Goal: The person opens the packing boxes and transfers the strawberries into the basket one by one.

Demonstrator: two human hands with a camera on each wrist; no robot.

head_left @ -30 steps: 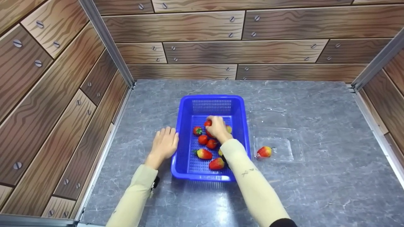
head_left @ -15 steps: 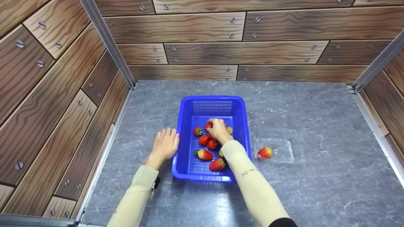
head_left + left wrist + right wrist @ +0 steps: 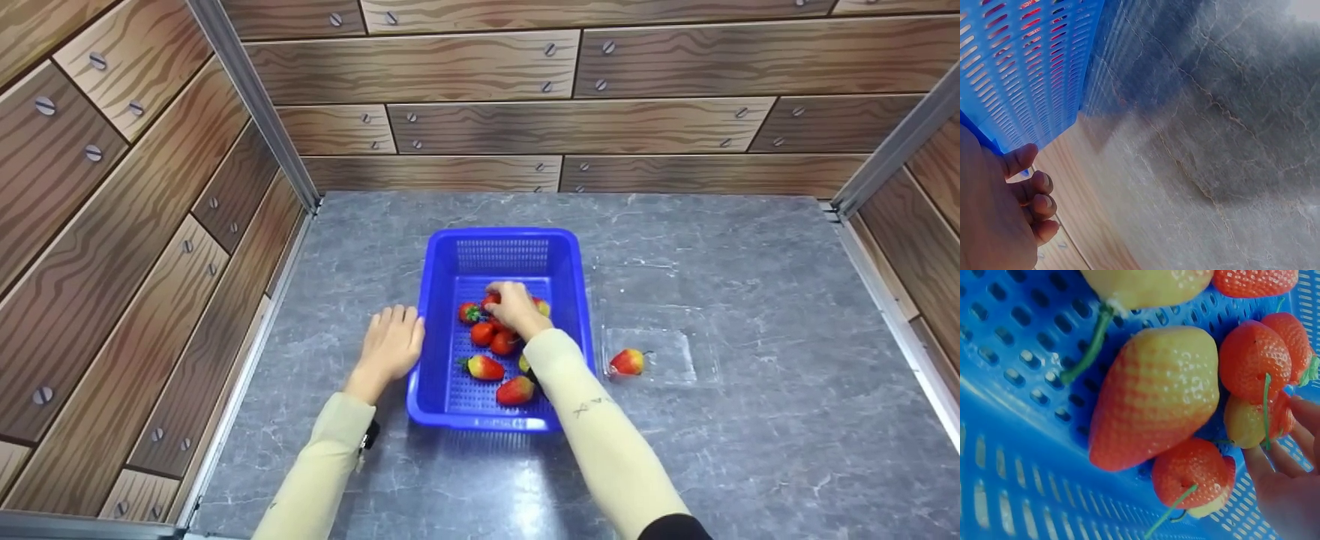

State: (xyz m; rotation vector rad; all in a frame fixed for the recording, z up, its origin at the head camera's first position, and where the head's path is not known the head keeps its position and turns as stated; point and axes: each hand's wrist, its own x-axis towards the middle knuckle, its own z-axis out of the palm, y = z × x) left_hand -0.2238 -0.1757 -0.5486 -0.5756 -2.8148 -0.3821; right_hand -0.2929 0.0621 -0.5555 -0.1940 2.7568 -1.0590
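A blue slotted basket [image 3: 501, 234] sits mid-table with several red and yellow strawberries [image 3: 484, 367] on its floor. My right hand [image 3: 512, 304] reaches into the basket's middle, its fingers curled over a cluster of berries. In the right wrist view its fingertips [image 3: 1275, 464] close on a small red-yellow strawberry [image 3: 1249, 422], beside a large strawberry [image 3: 1157, 394]. My left hand [image 3: 394, 341] lies flat on the table against the basket's left outer wall [image 3: 1022, 67], holding nothing, with its fingers [image 3: 1033, 185] loose.
A clear plastic clamshell [image 3: 679, 352] lies open right of the basket with one strawberry [image 3: 628, 362] at its left edge. Wood-pattern walls [image 3: 450, 67] close in the grey marble table [image 3: 750, 450] on three sides.
My right hand has shifted slightly nearer and to the left inside the basket, settling lower onto the berry cluster. The left hand and the basket have stayed put.
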